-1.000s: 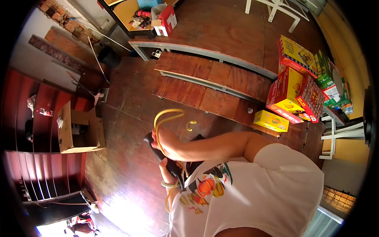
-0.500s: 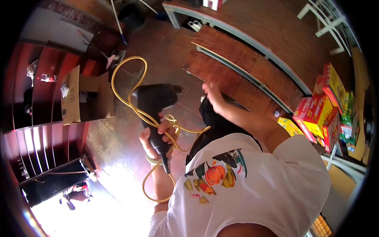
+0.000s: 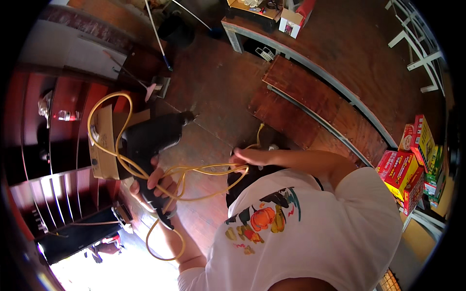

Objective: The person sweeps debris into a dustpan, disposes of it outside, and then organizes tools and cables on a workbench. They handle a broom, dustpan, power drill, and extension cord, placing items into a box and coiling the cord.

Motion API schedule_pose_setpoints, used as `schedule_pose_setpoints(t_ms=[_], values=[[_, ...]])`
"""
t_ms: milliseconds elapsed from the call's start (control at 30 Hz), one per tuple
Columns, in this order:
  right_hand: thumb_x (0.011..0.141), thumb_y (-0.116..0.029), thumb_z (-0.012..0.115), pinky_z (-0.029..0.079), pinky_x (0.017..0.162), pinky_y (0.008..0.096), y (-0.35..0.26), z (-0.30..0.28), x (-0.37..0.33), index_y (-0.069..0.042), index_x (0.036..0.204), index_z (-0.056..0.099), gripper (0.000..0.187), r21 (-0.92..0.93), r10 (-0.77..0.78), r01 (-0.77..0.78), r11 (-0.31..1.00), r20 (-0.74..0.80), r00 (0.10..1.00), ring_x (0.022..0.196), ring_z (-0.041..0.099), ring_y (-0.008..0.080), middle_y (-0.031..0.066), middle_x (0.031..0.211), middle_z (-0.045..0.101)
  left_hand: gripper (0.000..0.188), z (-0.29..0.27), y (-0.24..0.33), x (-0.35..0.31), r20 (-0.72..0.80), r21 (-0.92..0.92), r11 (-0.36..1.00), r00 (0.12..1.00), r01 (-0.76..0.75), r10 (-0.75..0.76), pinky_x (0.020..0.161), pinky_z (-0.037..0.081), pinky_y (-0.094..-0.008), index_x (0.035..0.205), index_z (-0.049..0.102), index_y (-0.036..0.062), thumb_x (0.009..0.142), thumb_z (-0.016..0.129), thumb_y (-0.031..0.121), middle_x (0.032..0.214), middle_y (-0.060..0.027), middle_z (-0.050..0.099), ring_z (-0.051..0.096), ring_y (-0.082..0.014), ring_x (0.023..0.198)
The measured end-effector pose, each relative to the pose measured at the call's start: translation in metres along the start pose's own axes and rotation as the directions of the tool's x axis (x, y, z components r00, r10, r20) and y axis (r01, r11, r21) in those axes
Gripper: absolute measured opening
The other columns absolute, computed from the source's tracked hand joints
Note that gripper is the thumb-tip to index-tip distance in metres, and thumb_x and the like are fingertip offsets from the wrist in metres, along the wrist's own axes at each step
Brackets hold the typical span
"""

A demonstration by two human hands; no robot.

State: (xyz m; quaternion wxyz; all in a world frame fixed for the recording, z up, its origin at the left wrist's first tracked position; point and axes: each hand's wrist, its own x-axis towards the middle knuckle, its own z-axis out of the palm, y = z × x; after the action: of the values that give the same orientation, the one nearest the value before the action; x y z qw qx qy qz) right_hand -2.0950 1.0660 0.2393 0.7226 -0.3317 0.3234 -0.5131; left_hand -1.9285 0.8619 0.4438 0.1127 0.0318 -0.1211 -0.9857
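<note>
My left hand [image 3: 156, 185] is wrapped round the handle of a black electric drill [image 3: 151, 135], its chuck end pointing away and to the right. A yellow cord [image 3: 112, 94] loops over the drill's back and hangs in a ring below the handle. Several strands of it stretch across to my right hand [image 3: 246, 159], whose fingers are closed on them in front of my white shirt. A short piece of cord sticks up beyond the right hand. Part of the drill's grip is hidden by my left fingers.
Behind the drill stands an open cardboard box [image 3: 103, 157], beside dark red shelving [image 3: 63, 140]. Wooden bench boards [image 3: 310, 102] run along the right. Red and yellow boxes [image 3: 403, 174] are stacked at far right. A dustpan [image 3: 160, 87] and a black bucket [image 3: 177, 31] stand farther back.
The drill and my left hand have moved left and a little down. My right hand has come down and closed on the cord, which is now drawn out between both hands.
</note>
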Motion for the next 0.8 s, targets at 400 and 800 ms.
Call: schedule_pose_setpoints(t_ms=[400, 800], values=[[0.083, -0.018, 0.064, 0.041, 0.063, 0.0241, -0.327, -0.134, -0.030, -0.003, 0.087, 0.060, 0.016, -0.613, -0.123, -0.350, 0.709, -0.595, 0.794, 0.074, 0.050, 0.0070, -0.0019, 0.077, 0.055, 0.035, -0.157, 0.274, 0.138, -0.610, 0.462, 0.541, 0.695, 0.703, -0.381, 0.049, 0.043, -0.0217, 0.102, 0.051, 0.0055, 0.079, 0.059, 0.031, 0.068, -0.0070, 0.052, 0.048, -0.0135, 0.055], [0.083, -0.044, 0.063, 0.036, 0.052, 0.0256, -0.503, -0.354, 0.236, -0.010, 0.083, 0.065, 0.033, -0.780, -0.469, -0.356, 0.515, -0.604, 0.645, 0.061, 0.045, 0.0067, -0.0042, 0.063, 0.049, 0.061, -0.116, 0.322, 0.340, -0.031, 0.460, 0.424, 0.491, 0.780, -0.871, 0.044, 0.034, -0.0210, 0.112, 0.040, -0.0003, 0.072, 0.066, 0.037, 0.063, -0.0050, 0.047, 0.043, -0.0107, 0.051]])
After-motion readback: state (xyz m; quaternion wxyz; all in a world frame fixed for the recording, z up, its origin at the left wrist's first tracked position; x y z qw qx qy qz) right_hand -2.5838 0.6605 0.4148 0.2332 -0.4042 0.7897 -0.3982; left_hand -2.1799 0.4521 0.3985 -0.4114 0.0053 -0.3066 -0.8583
